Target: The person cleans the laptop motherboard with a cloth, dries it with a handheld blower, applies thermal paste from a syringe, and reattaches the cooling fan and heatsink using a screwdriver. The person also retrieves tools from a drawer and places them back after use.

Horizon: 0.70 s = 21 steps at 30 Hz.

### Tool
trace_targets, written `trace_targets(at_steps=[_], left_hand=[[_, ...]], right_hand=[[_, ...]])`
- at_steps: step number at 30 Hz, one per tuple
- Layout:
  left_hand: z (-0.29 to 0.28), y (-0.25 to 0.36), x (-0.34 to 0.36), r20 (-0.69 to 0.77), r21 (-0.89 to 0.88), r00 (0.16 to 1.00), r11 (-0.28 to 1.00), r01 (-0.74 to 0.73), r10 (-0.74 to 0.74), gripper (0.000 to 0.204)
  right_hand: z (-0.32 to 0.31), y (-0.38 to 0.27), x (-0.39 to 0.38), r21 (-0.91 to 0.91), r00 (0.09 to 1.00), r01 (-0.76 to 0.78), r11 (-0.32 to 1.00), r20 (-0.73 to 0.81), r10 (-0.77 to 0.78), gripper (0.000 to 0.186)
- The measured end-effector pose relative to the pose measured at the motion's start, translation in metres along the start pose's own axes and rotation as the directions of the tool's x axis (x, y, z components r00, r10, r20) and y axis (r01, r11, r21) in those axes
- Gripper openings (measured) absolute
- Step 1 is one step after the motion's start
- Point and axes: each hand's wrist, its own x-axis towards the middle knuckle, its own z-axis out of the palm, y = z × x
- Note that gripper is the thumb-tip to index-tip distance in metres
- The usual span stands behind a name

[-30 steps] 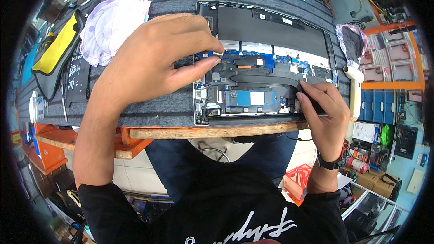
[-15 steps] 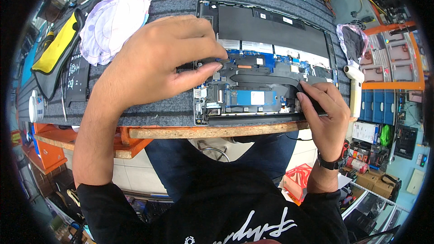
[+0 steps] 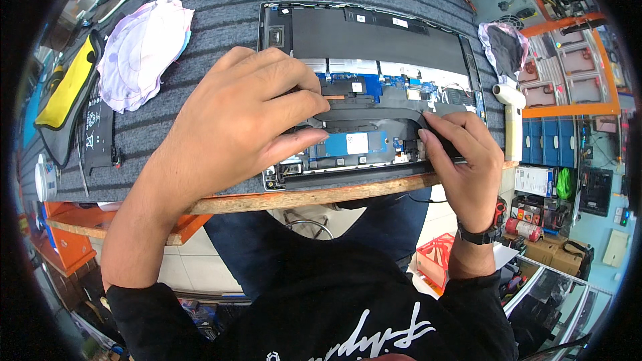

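Note:
An opened laptop base (image 3: 414, 40) lies on the grey ribbed mat, its blue circuit board (image 3: 401, 83) exposed. A dark heat pipe (image 3: 378, 113) runs across the board and bends down at its right end. My right hand (image 3: 468, 160) pinches that bent end between thumb and index finger. My left hand (image 3: 244, 113) hovers over the board's left part, thumb and index finger apart on either side of the pipe's left end; whether they touch it I cannot tell. Below the pipe sits a blue storage module (image 3: 338, 146) with a white label.
A crumpled pale cloth (image 3: 144, 53), a yellow and black pouch (image 3: 67, 87) and a black battery (image 3: 99, 134) lie left of the laptop. To its right are a dark cloth pad (image 3: 505, 53) and a cream handheld tool (image 3: 511, 117). The wooden table edge (image 3: 348, 194) runs close in front.
My left thumb and index finger, earlier close together at the board's left part, have spread apart and come lower, beside the heat pipe. My right hand keeps its pinch. The whole view has shifted.

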Motion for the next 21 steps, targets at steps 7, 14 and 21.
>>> trace_targets(at_steps=[7, 14, 21], left_hand=[[0.0023, 0.0012, 0.0002, 0.025, 0.024, 1.000, 1.000, -0.002, 0.001, 0.025], [-0.0005, 0.0028, 0.0031, 0.036, 0.025, 0.999, 1.000, -0.011, 0.010, 0.025], [-0.0004, 0.0030, 0.0029, 0.044, 0.040, 0.999, 0.999, -0.009, 0.007, 0.025]], right_hand=[[0.0016, 0.0044, -0.0008, -0.067, 1.000, 0.028, 0.997, 0.000, -0.028, 0.024], [-0.0011, 0.0030, 0.0010, -0.041, 0.999, 0.034, 0.999, 0.021, -0.033, 0.027], [-0.0001, 0.0041, 0.0020, -0.033, 0.998, 0.041, 0.999, 0.042, -0.039, 0.026]])
